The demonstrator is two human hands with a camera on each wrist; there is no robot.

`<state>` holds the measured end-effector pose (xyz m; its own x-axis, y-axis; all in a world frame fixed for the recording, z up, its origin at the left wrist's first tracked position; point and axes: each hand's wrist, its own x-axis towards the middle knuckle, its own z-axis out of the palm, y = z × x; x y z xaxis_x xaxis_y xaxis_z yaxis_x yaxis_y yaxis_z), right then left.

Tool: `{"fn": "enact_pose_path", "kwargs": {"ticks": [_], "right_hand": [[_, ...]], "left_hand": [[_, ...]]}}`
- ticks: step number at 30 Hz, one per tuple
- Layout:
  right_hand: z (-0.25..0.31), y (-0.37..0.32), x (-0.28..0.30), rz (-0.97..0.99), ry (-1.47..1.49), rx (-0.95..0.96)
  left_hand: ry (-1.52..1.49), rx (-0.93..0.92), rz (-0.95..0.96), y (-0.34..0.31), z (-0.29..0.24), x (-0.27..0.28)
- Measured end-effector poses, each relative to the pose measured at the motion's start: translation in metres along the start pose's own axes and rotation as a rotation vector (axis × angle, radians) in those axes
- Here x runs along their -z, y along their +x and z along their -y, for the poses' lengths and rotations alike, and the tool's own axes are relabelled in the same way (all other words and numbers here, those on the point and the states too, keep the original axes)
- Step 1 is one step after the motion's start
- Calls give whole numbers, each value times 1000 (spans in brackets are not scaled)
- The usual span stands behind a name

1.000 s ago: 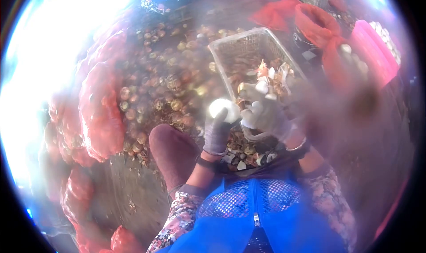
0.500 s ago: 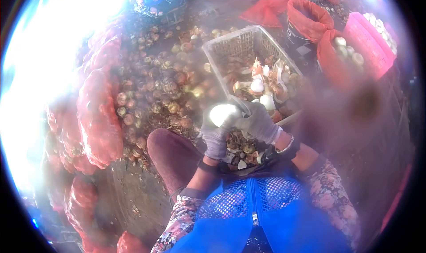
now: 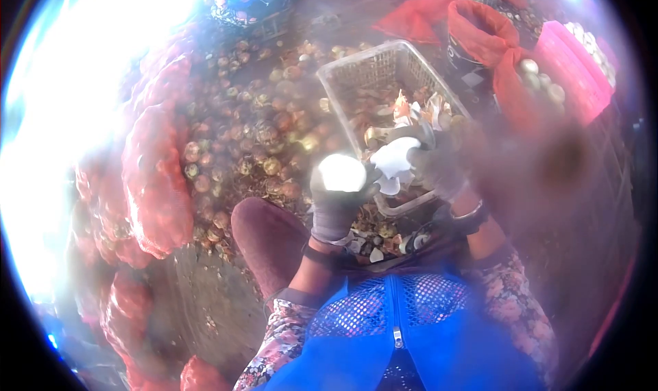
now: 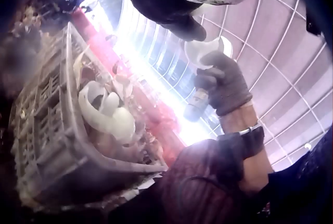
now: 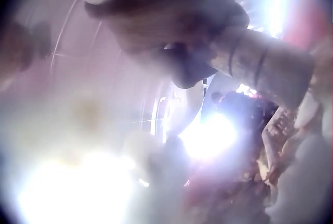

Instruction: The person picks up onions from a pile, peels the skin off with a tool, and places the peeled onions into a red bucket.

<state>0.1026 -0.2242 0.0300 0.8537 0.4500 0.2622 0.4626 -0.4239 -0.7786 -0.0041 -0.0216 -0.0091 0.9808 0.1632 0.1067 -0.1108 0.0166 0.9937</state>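
Note:
My gloved left hand (image 3: 334, 209) holds a peeled white onion (image 3: 342, 173), its fingers curled round it, to the left of the crate's near corner. Just right of it, my gloved right hand (image 3: 445, 161), blurred in the head view, grips a curved white onion layer (image 3: 395, 156) that hangs over the crate rim. In the left wrist view the right hand (image 4: 229, 86) has its fingers bent at a white piece (image 4: 205, 52), close under the left hand (image 4: 166, 8). A short pale cylinder (image 5: 265, 68) sticks out from the right hand; I cannot tell what it is.
A plastic crate (image 3: 336, 106) with onion skins and white layers stands ahead. Many unpeeled onions (image 3: 264, 127) cover the ground to the left, beside red mesh sacks (image 3: 156, 178). At the right stand an open red sack (image 3: 483, 31) and a pink crate (image 3: 572, 69) near white onions (image 3: 541, 82).
Half a second ago the hands were together at the onion. My right hand has since moved right, and a white layer now shows apart from the onion. The left hand keeps its hold.

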Motion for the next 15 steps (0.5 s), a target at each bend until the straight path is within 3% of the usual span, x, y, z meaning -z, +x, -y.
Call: {"fn": "enact_pose_path", "kwargs": {"ticks": [4,7,9,11,12,14,15], "right_hand": [[55,8,35,-132,-400,-115],[52,6,23,-139,-488,-61],[24,0,-24,22,141,160],[8,-11,-69,193,769,157],[2,-14,-87,241,957,118],[-5,-19,-105,269,1122,17],[9,-20,-90,225,941,-90]], "left_hand": [[213,-21,-35,0,-7,2],[388,2,-80,5,17,14],[406,-58,-116,1,21,5],[-297,5,-180,-3,0,-6],[-959,205,-165,-2,-1,-10],[-608,60,-106,-8,-2,-20],[324,-156,-145,-10,1,-20]]}}
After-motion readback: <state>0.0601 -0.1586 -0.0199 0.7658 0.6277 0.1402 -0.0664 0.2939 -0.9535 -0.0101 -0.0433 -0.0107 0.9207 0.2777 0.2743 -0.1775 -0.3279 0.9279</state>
